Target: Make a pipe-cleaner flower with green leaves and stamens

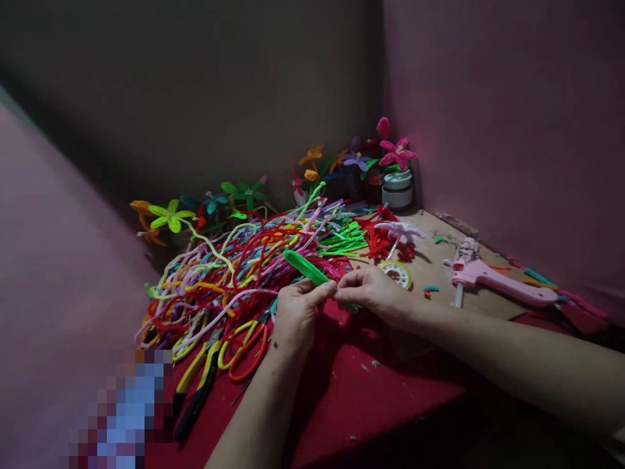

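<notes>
My left hand (297, 311) pinches a bright green pipe-cleaner leaf (305, 267) near its lower end, and the leaf points up and to the left. Close beside it, my right hand (374, 293) has its thumb and forefinger pressed together at the leaf's base, fingertips nearly touching the left thumb. A little green shows beneath the right fingers, mostly hidden by them. Behind both hands spreads a big tangle of coloured pipe cleaners (234, 260), with a bunch of short green ones (349, 240) at its right.
Scissors with red and yellow handles (249, 352) and pliers (198, 381) lie at the left. On the board (439, 244) at right are a tape roll (401, 273) and a pink glue gun (508, 280). Pipe-cleaner flowers (398, 153) stand along the back, near the walls.
</notes>
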`<state>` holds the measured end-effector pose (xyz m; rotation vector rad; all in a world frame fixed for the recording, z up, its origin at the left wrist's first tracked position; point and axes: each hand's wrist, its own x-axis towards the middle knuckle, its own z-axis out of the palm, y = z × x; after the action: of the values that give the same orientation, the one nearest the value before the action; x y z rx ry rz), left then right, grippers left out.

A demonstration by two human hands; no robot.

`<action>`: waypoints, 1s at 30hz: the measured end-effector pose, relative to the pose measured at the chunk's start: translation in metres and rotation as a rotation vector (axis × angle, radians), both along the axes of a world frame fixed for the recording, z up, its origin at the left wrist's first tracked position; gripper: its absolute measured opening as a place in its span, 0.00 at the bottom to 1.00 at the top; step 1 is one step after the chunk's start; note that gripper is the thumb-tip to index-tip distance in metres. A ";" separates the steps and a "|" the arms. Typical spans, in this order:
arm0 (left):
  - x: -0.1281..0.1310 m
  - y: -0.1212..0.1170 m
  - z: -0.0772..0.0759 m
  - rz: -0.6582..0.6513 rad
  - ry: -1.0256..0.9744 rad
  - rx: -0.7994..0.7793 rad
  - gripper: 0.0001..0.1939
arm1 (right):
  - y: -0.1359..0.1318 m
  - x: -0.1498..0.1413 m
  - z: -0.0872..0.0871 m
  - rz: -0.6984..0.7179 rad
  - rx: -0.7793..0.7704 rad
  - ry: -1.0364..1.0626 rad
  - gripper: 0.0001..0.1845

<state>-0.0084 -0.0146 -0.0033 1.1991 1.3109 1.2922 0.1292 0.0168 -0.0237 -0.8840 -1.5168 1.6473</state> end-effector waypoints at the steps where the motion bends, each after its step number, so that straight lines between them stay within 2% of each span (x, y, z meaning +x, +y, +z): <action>1: 0.000 0.000 0.001 0.003 0.017 -0.001 0.08 | 0.000 0.000 0.000 0.013 -0.046 0.033 0.06; 3: 0.002 0.000 0.002 0.025 0.047 0.006 0.09 | 0.000 -0.002 -0.002 -0.007 -0.097 0.063 0.07; 8: 0.003 0.003 -0.001 0.136 0.020 0.031 0.10 | -0.006 -0.007 -0.007 -0.085 -0.070 0.007 0.09; 16: -0.022 0.014 -0.003 0.219 -0.118 0.053 0.12 | -0.010 -0.009 -0.011 -0.088 -0.006 -0.077 0.10; 21: -0.028 0.016 -0.004 0.315 0.152 0.169 0.12 | -0.010 -0.011 -0.013 -0.045 -0.031 -0.117 0.10; 26: -0.029 0.015 -0.006 0.331 0.204 0.163 0.13 | -0.009 -0.011 -0.016 -0.011 -0.073 -0.125 0.10; 30: -0.028 0.015 -0.006 0.411 0.413 0.309 0.10 | -0.009 -0.010 -0.013 0.002 -0.092 -0.169 0.10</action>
<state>-0.0363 0.0007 -0.0097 1.5228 1.7693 1.6421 0.1190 0.0082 -0.0366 -1.0954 -1.5639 1.6911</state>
